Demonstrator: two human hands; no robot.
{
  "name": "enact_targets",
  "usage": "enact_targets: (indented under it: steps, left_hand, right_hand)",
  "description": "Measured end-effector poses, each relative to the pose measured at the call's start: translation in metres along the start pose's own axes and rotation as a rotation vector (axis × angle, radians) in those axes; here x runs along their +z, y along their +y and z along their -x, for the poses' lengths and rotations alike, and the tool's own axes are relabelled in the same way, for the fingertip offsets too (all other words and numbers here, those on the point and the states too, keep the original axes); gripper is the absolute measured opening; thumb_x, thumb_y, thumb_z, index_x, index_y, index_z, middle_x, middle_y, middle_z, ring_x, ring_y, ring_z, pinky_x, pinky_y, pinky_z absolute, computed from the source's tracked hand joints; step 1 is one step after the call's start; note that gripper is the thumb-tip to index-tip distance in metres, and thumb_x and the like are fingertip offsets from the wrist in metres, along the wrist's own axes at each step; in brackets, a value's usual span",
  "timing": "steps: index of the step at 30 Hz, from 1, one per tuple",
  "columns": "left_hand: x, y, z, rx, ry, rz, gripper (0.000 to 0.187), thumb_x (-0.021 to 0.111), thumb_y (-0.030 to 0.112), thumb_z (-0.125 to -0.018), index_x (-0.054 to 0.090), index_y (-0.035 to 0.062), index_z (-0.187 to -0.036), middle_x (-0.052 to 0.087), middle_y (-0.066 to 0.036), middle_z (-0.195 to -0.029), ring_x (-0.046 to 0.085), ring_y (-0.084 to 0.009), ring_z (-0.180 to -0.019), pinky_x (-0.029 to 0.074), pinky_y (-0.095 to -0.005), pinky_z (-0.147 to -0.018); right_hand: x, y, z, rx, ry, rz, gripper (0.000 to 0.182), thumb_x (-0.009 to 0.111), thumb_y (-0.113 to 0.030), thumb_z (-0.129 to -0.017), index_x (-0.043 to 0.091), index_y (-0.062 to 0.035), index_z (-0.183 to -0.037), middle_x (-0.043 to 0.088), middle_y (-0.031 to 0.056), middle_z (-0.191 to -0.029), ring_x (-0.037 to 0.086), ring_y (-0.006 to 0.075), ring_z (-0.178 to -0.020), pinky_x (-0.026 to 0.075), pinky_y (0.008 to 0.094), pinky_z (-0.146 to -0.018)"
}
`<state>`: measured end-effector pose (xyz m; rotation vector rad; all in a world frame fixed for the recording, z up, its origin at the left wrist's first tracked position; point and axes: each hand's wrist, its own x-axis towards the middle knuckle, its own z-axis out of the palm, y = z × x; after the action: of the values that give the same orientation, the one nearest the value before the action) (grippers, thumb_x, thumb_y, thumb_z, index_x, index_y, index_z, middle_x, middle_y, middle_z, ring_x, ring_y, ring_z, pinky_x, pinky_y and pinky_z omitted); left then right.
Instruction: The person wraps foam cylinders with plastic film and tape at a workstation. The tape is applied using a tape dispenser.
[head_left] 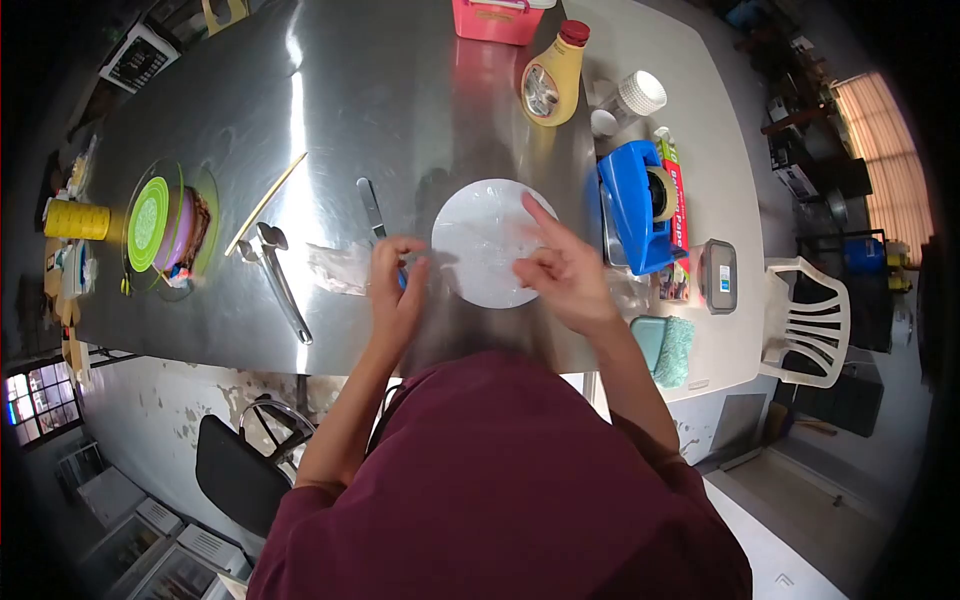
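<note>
On the steel worktop (400,100), a white disc (472,245) lay flat, probably light, stiff and slick, best held by opposite rims. Our right hand (574,272) held its fingers spread near its right edge; whether our left hand's (389,300) curled fingers pinched anything, we couldn't tell.

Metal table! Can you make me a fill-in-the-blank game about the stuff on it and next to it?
1. The right hand is over part of a round disc whose colour is ____.
2. The yellow bottle has a cap coloured ____.
3. The tape dispenser has a body coloured ____.

Missing words: white; red; blue.
</note>
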<state>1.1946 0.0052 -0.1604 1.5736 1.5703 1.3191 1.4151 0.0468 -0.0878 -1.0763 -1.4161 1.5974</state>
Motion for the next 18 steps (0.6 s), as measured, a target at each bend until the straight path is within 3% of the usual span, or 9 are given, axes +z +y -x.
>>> enact_targets:
  steps: [4, 7, 10, 13, 18]
  left_hand:
    - [0.014, -0.003, -0.015, -0.269, 0.049, 0.396, 0.029, 0.053, 0.009, -0.086, 0.048, 0.0047, -0.114, 0.048, -0.004, -0.107, 0.044, -0.0146, -0.1, 0.036, -0.0282, -0.086]
    - [0.018, -0.004, -0.013, -0.263, 0.074, 0.385, 0.026, 0.051, 0.009, -0.087, 0.048, 0.0054, -0.113, 0.046, -0.003, -0.11, 0.042, -0.015, -0.102, 0.032, -0.0274, -0.092]
    - [0.02, -0.006, -0.011, -0.328, 0.059, 0.404, 0.034, 0.057, 0.015, -0.086, 0.045, 0.0058, -0.117, 0.045, -0.005, -0.113, 0.041, -0.016, -0.104, 0.033, -0.0296, -0.093]
    - [0.028, 0.001, -0.016, -0.358, 0.07, 0.294, 0.051, 0.071, 0.024, -0.079, 0.045, 0.0027, -0.118, 0.045, -0.008, -0.11, 0.043, -0.0204, -0.104, 0.034, -0.0313, -0.092]
    - [0.035, -0.009, -0.025, -0.228, 0.024, 0.055, 0.069, 0.08, 0.032, -0.069, 0.044, -0.001, -0.118, 0.047, -0.013, -0.112, 0.045, -0.0266, -0.107, 0.036, -0.0363, -0.093]
  right_hand:
    - [0.025, 0.014, -0.019, -0.082, -0.013, 0.025, 0.083, 0.057, 0.01, -0.081, 0.017, -0.0166, -0.149, 0.035, 0.0183, -0.145, 0.058, 0.0069, -0.069, 0.049, 0.0233, -0.069]
    - [0.033, 0.016, -0.021, -0.067, 0.045, 0.066, 0.084, 0.057, 0.011, -0.08, 0.017, -0.0175, -0.149, 0.039, 0.0201, -0.142, 0.058, 0.0076, -0.065, 0.049, 0.0238, -0.068]
    - [0.034, 0.021, -0.023, -0.124, 0.08, 0.16, 0.085, 0.057, 0.011, -0.079, 0.018, -0.0179, -0.149, 0.042, 0.0216, -0.139, 0.057, 0.0075, -0.062, 0.048, 0.0231, -0.065]
    - [0.033, 0.015, -0.022, -0.096, 0.08, 0.303, 0.087, 0.06, 0.01, -0.076, 0.019, -0.0182, -0.148, 0.046, 0.0229, -0.136, 0.057, 0.0099, -0.058, 0.047, 0.0243, -0.062]
    - [0.032, 0.007, -0.021, -0.056, 0.069, 0.505, 0.089, 0.063, 0.006, -0.075, 0.018, -0.0185, -0.149, 0.044, 0.0221, -0.138, 0.054, 0.006, -0.056, 0.046, 0.0221, -0.06]
